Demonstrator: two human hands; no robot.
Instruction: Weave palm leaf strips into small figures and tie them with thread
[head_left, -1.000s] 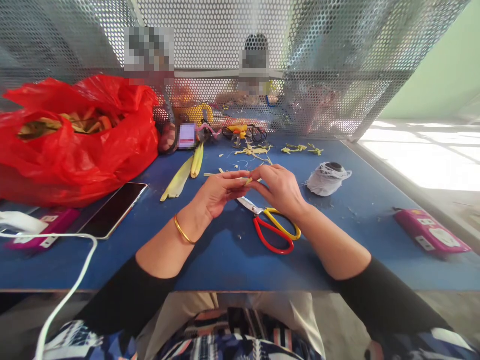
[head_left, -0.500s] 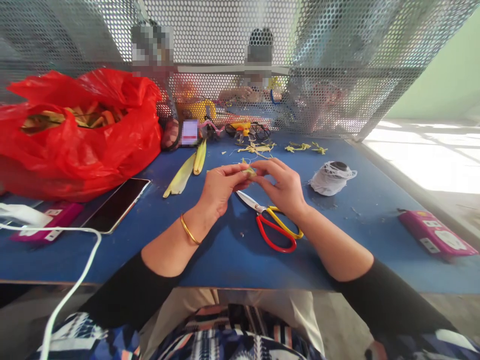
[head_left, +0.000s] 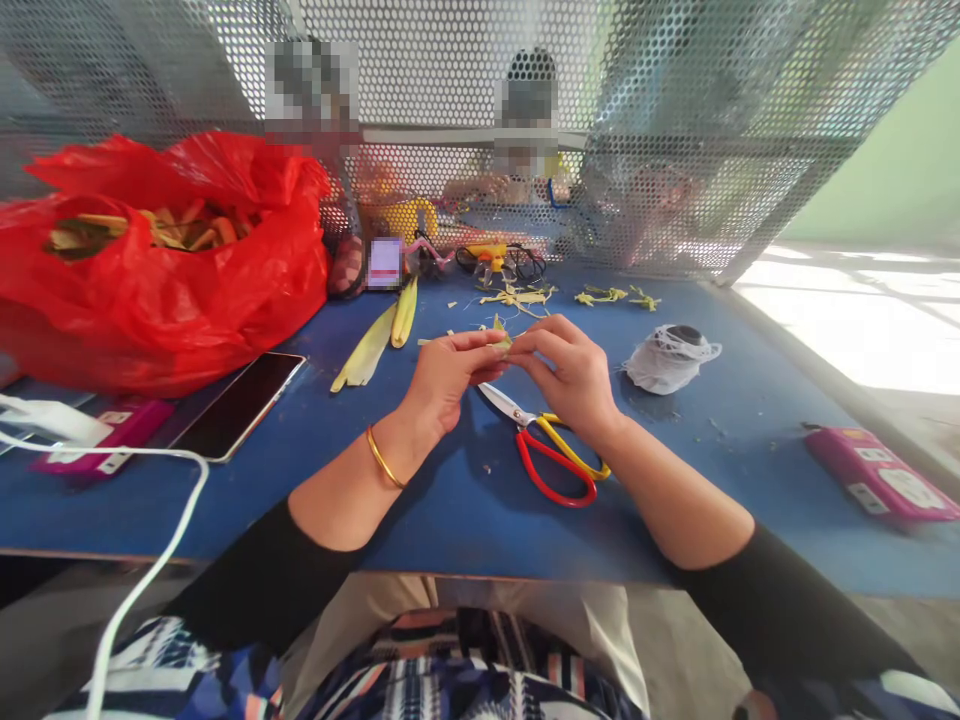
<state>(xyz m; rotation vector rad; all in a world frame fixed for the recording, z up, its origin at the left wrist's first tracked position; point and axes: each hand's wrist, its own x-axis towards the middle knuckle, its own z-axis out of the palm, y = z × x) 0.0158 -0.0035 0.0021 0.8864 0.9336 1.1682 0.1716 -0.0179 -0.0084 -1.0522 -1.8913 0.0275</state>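
My left hand [head_left: 444, 372], a gold bangle at its wrist, pinches a small yellow-green piece of corn husk [head_left: 501, 333] between thumb and fingers. My right hand [head_left: 574, 370] meets it from the other side, fingertips pinched at the edge of the same piece. The fingers cover most of the husk; a pointed tip sticks up above them. Below my hands lie scissors [head_left: 559, 462] with one red and one yellow handle, blades slightly apart and partly under my hands. Two longer husk leaves [head_left: 371, 345] rest to the left, and knotted husk pieces [head_left: 615, 296] lie farther back on the right.
A red plastic bag [head_left: 247, 290] full of husk strips stands at left, beside a dark phone [head_left: 241, 408] and a white cable [head_left: 169, 535]. A spool in white plastic [head_left: 670, 360] and a magenta box [head_left: 877, 472] are at right. A perforated metal screen [head_left: 652, 120] bounds the blue table [head_left: 450, 520].
The view has shifted slightly. My right fingertips have closed in at the husk's edge, and its pointed tip shows more above my left fingers. The scissors have stayed in place.
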